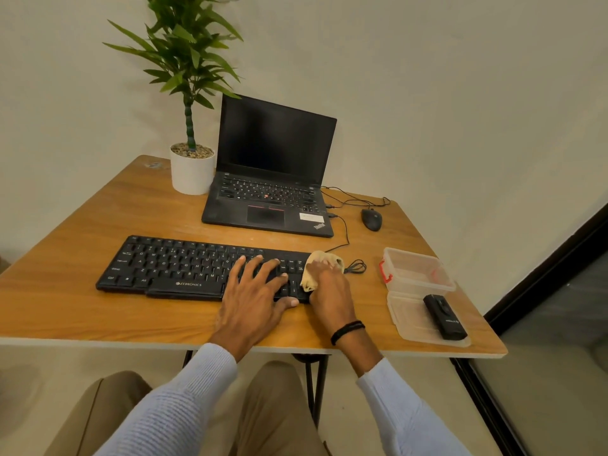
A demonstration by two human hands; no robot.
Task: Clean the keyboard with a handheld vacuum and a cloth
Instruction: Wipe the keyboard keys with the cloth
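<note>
A black keyboard (171, 264) lies across the near middle of the wooden table (65, 311). My left hand (253, 297) rests flat on its right half with fingers spread, holding nothing. My right hand (330, 291) presses a crumpled tan cloth (317, 261) onto the keyboard's right end. The black handheld vacuum (444, 317) lies on a clear plastic lid (408, 319) at the table's near right, apart from both hands.
A clear plastic box (416, 269) with a red clasp stands behind the lid. An open black laptop (273, 179), a wired mouse (371, 219) and a potted plant (192, 169) sit at the back. The keyboard's coiled cable (355, 267) lies beside the cloth.
</note>
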